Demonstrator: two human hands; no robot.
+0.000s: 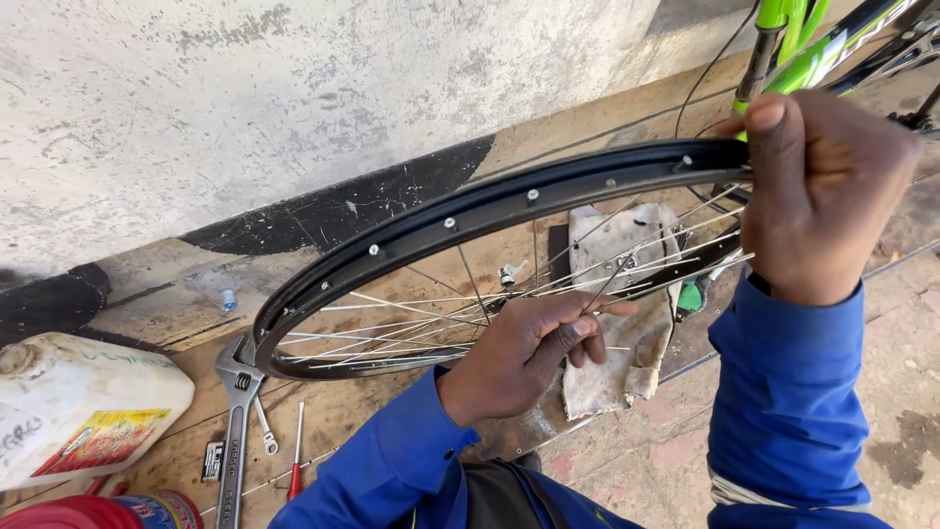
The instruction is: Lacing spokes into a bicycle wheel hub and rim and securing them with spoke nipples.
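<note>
A black bicycle wheel rim (pixel 460 217) with thin silver spokes (pixel 392 313) is held on edge above the ground in the head view. My right hand (pixel 818 191) is closed over the rim's right end, thumb on top. My left hand (pixel 534 348) reaches into the wheel near the hub, with its fingers pinched around a few spokes. Both arms wear blue sleeves.
A dirty white rag (pixel 627 294) lies under the wheel. An adjustable wrench (pixel 235 431), a small spanner (pixel 264 426) and a red-handled screwdriver (pixel 297 460) lie at lower left beside a white plastic jug (pixel 78 402). A green bicycle frame (pixel 803 44) stands at top right against the wall.
</note>
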